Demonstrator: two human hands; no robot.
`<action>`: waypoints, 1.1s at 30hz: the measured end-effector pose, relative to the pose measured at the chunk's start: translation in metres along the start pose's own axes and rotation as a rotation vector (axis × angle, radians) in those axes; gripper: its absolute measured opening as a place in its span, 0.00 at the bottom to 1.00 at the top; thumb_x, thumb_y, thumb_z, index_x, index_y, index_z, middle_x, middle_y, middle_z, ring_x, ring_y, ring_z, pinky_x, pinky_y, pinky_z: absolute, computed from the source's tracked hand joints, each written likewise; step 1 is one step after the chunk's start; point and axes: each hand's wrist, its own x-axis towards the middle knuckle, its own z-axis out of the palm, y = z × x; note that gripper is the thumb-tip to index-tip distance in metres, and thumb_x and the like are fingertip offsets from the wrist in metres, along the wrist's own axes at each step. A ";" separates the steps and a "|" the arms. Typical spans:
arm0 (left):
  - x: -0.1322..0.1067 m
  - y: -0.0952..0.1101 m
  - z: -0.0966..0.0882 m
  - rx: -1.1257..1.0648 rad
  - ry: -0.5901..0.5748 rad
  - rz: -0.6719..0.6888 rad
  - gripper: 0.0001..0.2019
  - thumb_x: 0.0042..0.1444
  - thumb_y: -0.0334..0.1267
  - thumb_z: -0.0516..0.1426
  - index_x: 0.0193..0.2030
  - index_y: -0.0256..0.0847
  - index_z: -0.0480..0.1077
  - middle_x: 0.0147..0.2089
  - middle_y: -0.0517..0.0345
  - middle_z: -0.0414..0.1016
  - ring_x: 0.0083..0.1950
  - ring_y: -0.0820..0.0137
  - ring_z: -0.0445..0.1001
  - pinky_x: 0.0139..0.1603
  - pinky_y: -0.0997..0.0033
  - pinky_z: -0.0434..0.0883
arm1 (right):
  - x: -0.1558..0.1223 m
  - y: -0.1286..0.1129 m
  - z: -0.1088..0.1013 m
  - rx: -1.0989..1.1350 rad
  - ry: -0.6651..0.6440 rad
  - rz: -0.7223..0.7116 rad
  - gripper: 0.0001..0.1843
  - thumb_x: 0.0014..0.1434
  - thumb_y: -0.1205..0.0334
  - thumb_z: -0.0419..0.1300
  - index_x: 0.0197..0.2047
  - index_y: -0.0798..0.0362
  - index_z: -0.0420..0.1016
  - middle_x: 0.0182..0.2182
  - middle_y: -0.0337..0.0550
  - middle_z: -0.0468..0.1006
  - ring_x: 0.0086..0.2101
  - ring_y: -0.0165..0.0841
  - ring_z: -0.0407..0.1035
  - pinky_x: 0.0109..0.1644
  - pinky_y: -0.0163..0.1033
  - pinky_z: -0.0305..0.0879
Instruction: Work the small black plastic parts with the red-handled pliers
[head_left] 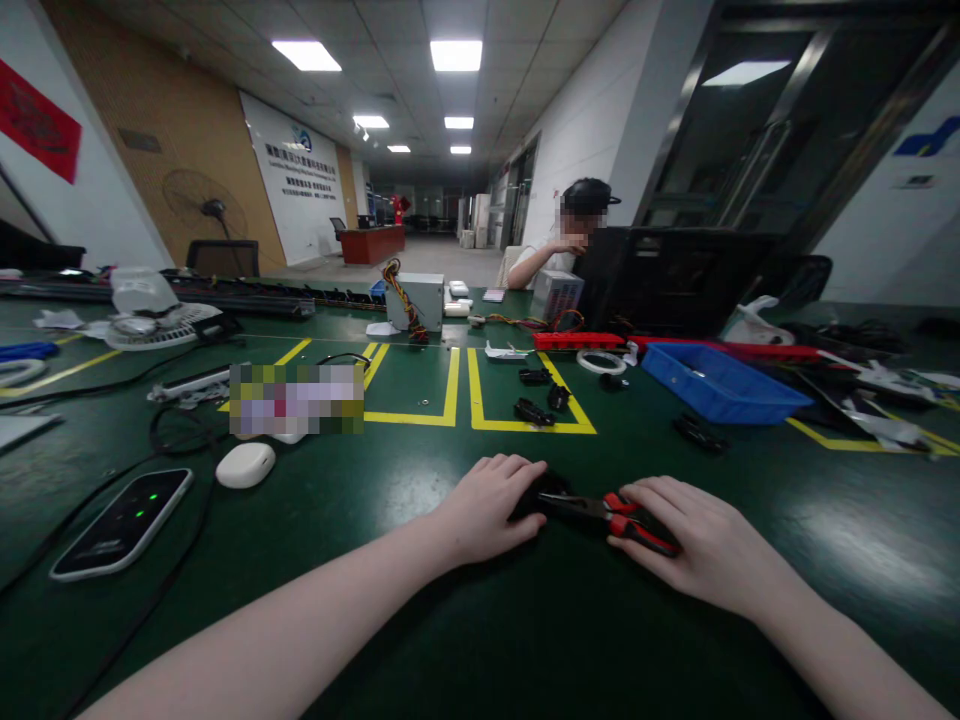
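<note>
- Left hand: palm down on the dark green worktop, grip curled shut over a small black plastic part, most of it hidden under the fingers.
- Right hand: palm down just beside it, grip closed around the handles of the red-and-black steel pliers.
- Pliers flat on the worktop between both hands, near its front middle, nose pointing at the small black plastic part; touching it or not, cannot tell.
- Further back: yellow tape squares with loose black clips inside.
- To the right, well apart: a blue plastic tray.
- To the left: a white oval case and a dark flat device with green lights.
- Across the worktop: a seated person behind a black laptop.
</note>
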 end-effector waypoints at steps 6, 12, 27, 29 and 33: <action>0.003 -0.002 0.001 0.034 0.005 -0.019 0.25 0.62 0.45 0.57 0.63 0.38 0.61 0.54 0.49 0.70 0.53 0.61 0.69 0.55 0.59 0.68 | 0.000 0.001 0.000 0.018 -0.050 0.018 0.18 0.59 0.50 0.59 0.45 0.54 0.73 0.39 0.51 0.79 0.38 0.39 0.75 0.40 0.42 0.72; 0.002 -0.003 0.001 0.075 -0.004 0.002 0.23 0.64 0.42 0.55 0.64 0.36 0.61 0.54 0.48 0.69 0.53 0.61 0.68 0.54 0.60 0.68 | -0.001 0.002 0.001 0.101 -0.124 0.078 0.17 0.59 0.50 0.60 0.46 0.53 0.72 0.40 0.49 0.78 0.38 0.37 0.75 0.40 0.40 0.72; 0.005 -0.014 0.000 -0.227 0.038 0.033 0.07 0.61 0.33 0.59 0.45 0.40 0.76 0.51 0.52 0.72 0.51 0.65 0.72 0.56 0.60 0.69 | -0.004 0.004 -0.005 0.112 -0.051 0.138 0.20 0.57 0.48 0.61 0.48 0.52 0.71 0.43 0.48 0.77 0.40 0.39 0.74 0.43 0.43 0.72; 0.005 -0.014 -0.001 -0.263 0.035 0.020 0.07 0.61 0.33 0.59 0.45 0.40 0.76 0.51 0.52 0.72 0.51 0.64 0.72 0.56 0.60 0.69 | -0.004 0.004 -0.006 0.113 -0.047 0.135 0.20 0.57 0.48 0.61 0.48 0.52 0.71 0.43 0.48 0.77 0.40 0.39 0.74 0.43 0.43 0.72; 0.005 -0.011 -0.003 -0.290 0.029 -0.012 0.07 0.60 0.32 0.59 0.45 0.40 0.76 0.51 0.52 0.72 0.52 0.64 0.71 0.56 0.59 0.69 | -0.004 0.002 -0.006 0.123 -0.057 0.129 0.20 0.57 0.48 0.61 0.48 0.51 0.71 0.43 0.49 0.77 0.39 0.39 0.74 0.42 0.43 0.72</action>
